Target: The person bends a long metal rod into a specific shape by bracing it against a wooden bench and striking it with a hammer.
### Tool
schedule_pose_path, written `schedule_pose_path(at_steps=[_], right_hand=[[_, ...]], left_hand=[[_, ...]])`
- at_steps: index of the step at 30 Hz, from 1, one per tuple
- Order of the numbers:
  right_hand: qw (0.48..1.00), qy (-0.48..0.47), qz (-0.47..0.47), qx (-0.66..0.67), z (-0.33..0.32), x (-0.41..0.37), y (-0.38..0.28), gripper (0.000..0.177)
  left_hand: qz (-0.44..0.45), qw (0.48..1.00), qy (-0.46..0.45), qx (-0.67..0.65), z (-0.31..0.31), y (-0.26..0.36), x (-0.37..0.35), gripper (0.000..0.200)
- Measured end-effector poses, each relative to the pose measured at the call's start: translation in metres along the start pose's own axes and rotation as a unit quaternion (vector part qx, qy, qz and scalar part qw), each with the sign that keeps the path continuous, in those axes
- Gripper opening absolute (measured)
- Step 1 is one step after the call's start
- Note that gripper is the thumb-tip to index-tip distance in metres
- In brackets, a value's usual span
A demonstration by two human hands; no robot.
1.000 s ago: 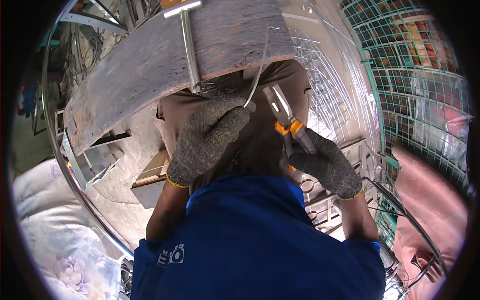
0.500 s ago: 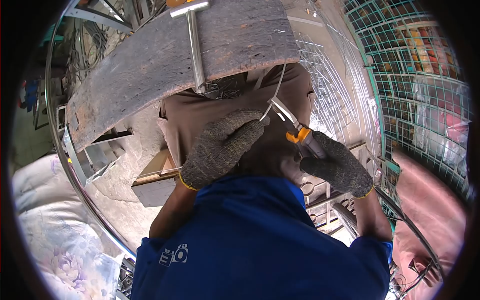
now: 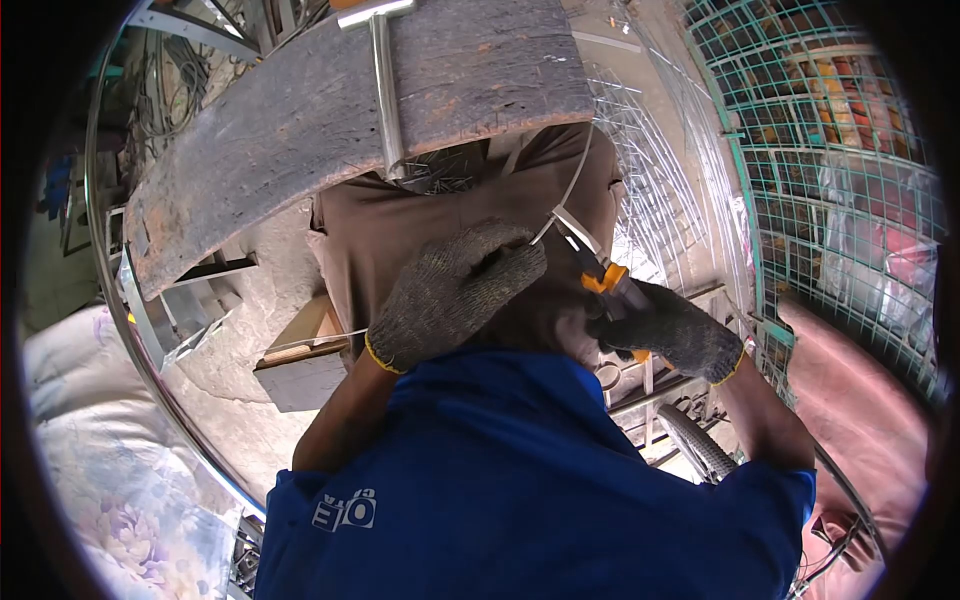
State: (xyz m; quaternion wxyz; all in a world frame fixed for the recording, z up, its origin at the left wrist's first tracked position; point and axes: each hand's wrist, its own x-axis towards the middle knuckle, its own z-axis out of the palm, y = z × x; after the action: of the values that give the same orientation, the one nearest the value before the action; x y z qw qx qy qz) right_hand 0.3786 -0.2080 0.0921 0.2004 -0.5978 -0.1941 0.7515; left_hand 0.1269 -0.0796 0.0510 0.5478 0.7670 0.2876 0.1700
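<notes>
Wearing a dark knitted glove, my left hand [image 3: 455, 290] is closed around a thin metal strip [image 3: 575, 180], which rises from my fingers toward the edge of the dark board. One end of a strip also shows beyond the left wrist. My right hand [image 3: 675, 330], gloved too, grips cutting pliers [image 3: 612, 282] with orange and dark handles. The jaws of the pliers are at the strip, just above my left fingertips. A metal hammer [image 3: 385, 95] lies on the worn dark board [image 3: 270, 130], its handle end past the near edge.
Thin metal rods [image 3: 655, 170] lie on the floor to the right, beside a green wire mesh [image 3: 810, 150]. A wooden box [image 3: 300, 380] stands at the left, near a curved metal tube [image 3: 150, 370]. Pink cloth [image 3: 850, 390] is at the right and floral cloth [image 3: 130, 450] at the left.
Both hands have shifted slightly right with the strip and pliers. The pliers' handles are spread wider, with a second orange part now showing below the right hand. The strip is more curved.
</notes>
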Motion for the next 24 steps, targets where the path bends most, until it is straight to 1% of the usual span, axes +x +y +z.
schedule_pose_path(at_steps=[1,2,3,4,5,6,7,9,10,11,12,13,14,15,16,18,20,21,22,23,24], right_hand=[[1.0,-0.002,0.018,-0.012,0.001,0.0,0.0,0.037],[0.999,-0.004,0.037,-0.023,0.002,-0.001,0.0,0.036],[0.999,-0.002,0.037,-0.024,0.004,-0.002,0.0,0.036],[1.0,-0.002,0.015,0.009,0.006,-0.004,0.0,0.034],[0.999,-0.002,-0.007,0.04,0.007,-0.005,-0.001,0.032],[0.999,-0.001,-0.007,0.038,0.006,-0.006,-0.001,0.032],[0.999,-0.005,0.01,0.035,0.003,-0.007,-0.001,0.03],[0.999,-0.009,0.028,0.031,0.001,-0.007,0.003,0.028],[0.997,0.016,-0.033,-0.069,0.001,-0.007,0.008,0.027],[0.981,0.04,-0.093,-0.168,0.001,-0.007,0.01,0.027],[0.981,0.042,-0.092,-0.167,0.001,-0.009,0.008,0.027],[0.987,0.041,-0.066,-0.142,0.002,-0.013,0.003,0.028],[0.992,0.04,-0.039,-0.116,0.003,-0.015,0.001,0.029],[0.992,0.04,-0.037,-0.115,0.001,-0.015,0.001,0.029],[0.994,0.025,-0.041,-0.094,-0.003,-0.013,0.002,0.03],[0.996,0.008,-0.045,-0.076,-0.009,-0.013,0.0,0.031],[0.999,-0.028,-0.011,-0.027,-0.01,-0.013,-0.005,0.035],[0.999,-0.029,-0.011,-0.028,-0.009,-0.014,-0.008,0.035],[0.998,-0.033,-0.02,-0.042,-0.007,-0.016,-0.012,0.04],[0.997,-0.037,-0.027,-0.056,-0.006,-0.018,-0.017,0.045],[0.997,-0.039,-0.026,-0.057,-0.005,-0.021,-0.02,0.045]], left_hand=[[0.001,1.0,0.0,-0.002,-0.001,0.006,0.004,0.037],[-0.092,0.995,-0.044,0.02,-0.002,0.017,0.01,0.038],[-0.185,0.978,-0.087,0.041,-0.001,0.023,0.015,0.04],[-0.184,0.978,-0.087,0.04,0.006,0.014,0.016,0.04],[-0.133,0.988,-0.058,-0.054,0.017,-0.004,0.015,0.042],[-0.08,0.986,-0.029,-0.146,0.028,-0.019,0.014,0.045],[-0.08,0.985,-0.028,-0.148,0.035,-0.03,0.012,0.045],[0.06,0.994,-0.086,-0.041,0.046,-0.044,0.009,0.054],[0.061,0.994,-0.086,-0.042,0.048,-0.042,0.012,0.054],[0.073,0.993,-0.092,0.015,0.05,-0.039,0.015,0.055],[0.085,0.989,-0.099,0.071,0.051,-0.038,0.017,0.055],[0.086,0.989,-0.101,0.07,0.054,-0.041,0.016,0.055],[0.083,0.992,-0.086,-0.029,0.058,-0.046,0.015,0.056],[0.079,0.986,-0.069,-0.129,0.061,-0.049,0.014,0.057],[0.079,0.986,-0.068,-0.13,0.056,-0.041,0.017,0.057],[0.0,0.997,-0.074,-0.018,0.037,-0.011,0.027,0.058],[-0.012,0.997,-0.07,-0.009,0.028,0.002,0.028,0.058],[-0.024,0.997,-0.067,-0.001,0.026,0.005,0.027,0.057],[-0.025,0.998,-0.066,-0.001,0.027,-0.004,0.021,0.057],[0.001,0.986,-0.07,-0.153,0.029,-0.018,0.012,0.056],[0.028,0.95,-0.071,-0.302,0.03,-0.03,0.003,0.056]])
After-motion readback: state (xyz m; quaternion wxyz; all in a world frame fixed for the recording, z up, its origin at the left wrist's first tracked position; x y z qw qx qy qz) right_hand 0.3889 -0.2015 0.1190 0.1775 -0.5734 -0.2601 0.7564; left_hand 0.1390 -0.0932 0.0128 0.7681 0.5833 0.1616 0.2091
